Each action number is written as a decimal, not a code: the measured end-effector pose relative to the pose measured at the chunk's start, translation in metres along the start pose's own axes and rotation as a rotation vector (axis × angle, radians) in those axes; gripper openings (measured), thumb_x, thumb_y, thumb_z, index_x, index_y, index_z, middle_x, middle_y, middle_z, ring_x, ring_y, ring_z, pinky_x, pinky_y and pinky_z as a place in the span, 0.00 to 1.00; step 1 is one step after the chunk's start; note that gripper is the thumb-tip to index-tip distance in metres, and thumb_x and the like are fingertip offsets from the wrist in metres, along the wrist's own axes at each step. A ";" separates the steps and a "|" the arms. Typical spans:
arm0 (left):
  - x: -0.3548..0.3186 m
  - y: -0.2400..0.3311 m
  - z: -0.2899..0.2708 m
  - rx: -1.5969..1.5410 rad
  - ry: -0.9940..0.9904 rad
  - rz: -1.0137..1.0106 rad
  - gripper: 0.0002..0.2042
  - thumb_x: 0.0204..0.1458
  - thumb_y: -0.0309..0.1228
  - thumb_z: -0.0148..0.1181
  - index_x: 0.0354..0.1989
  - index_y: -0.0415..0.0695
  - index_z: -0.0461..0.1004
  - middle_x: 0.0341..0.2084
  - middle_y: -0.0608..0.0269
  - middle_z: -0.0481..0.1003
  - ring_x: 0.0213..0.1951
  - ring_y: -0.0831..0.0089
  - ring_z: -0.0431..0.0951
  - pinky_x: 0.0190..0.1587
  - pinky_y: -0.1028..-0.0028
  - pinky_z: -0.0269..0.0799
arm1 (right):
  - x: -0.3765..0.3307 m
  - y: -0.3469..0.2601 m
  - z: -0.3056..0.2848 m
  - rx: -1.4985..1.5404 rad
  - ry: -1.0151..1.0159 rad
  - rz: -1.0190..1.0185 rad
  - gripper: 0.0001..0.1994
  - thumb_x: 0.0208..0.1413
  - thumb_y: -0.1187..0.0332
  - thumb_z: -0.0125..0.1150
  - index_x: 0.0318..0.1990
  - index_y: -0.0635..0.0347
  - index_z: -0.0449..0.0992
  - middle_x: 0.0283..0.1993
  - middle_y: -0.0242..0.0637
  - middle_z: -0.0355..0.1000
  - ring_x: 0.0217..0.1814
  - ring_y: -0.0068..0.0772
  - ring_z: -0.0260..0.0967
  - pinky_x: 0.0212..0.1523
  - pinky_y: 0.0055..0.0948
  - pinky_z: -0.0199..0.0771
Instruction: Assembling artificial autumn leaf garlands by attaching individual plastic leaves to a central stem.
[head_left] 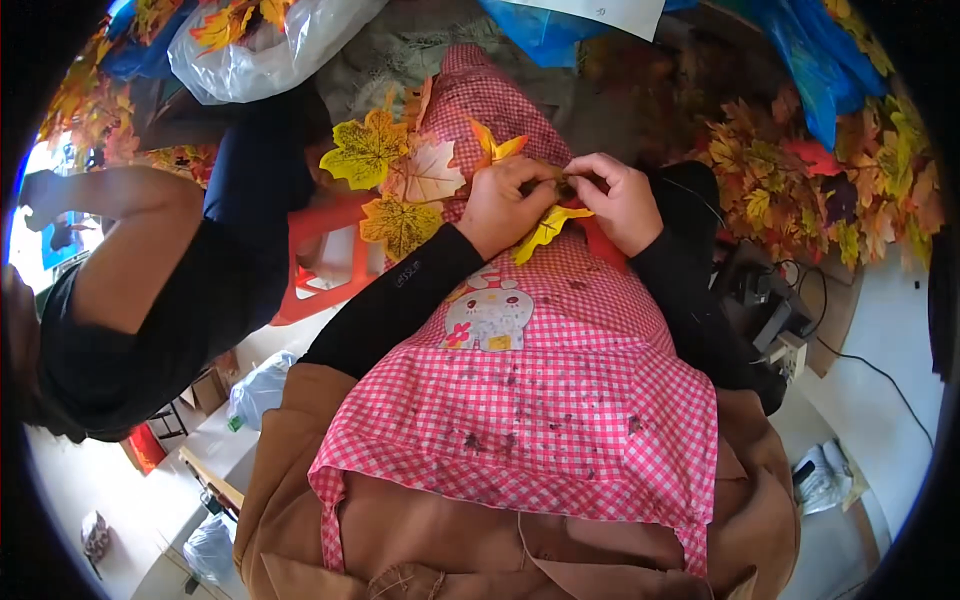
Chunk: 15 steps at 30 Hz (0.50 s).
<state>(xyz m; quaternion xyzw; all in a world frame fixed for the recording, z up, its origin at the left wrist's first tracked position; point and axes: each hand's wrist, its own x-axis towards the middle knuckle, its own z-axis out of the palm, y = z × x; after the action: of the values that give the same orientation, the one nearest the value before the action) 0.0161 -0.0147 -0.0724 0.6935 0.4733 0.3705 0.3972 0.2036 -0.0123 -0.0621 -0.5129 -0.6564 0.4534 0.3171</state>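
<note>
My left hand [508, 205] and my right hand [615, 203] meet above my lap, their fingertips pinched close together. Artificial maple leaves stick out around my left hand: a yellow leaf [547, 232] below the fingers and an orange-yellow leaf [496, 146] above it. A pale pink leaf [425, 173], a mottled yellow leaf [366, 148] and another yellow leaf [402, 225] spread to its left. Left fingers are closed on the leaves. A small brownish bit shows between the fingertips, and what the right fingers pinch is too small to make out. Something red lies below my right hand.
A pink checked apron [530, 400] covers my lap. Heaps of autumn leaves [760, 190] lie at right, near blue plastic bags [815, 60]. A white plastic bag [270, 50] is at far left. Another person's arm [140, 240] and a red stool [300, 265] are on the left.
</note>
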 end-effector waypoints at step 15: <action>-0.004 -0.003 -0.002 0.081 0.019 0.080 0.06 0.44 0.26 0.61 0.30 0.39 0.77 0.25 0.55 0.77 0.29 0.61 0.79 0.33 0.68 0.74 | -0.002 -0.015 0.006 -0.378 0.040 -0.166 0.07 0.50 0.77 0.55 0.38 0.65 0.74 0.35 0.44 0.73 0.36 0.40 0.74 0.37 0.29 0.72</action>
<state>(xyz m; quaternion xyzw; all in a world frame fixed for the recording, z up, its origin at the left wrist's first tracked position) 0.0121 -0.0173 -0.0752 0.7239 0.4635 0.3732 0.3490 0.1929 -0.0163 -0.0503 -0.5164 -0.7634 0.2841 0.2644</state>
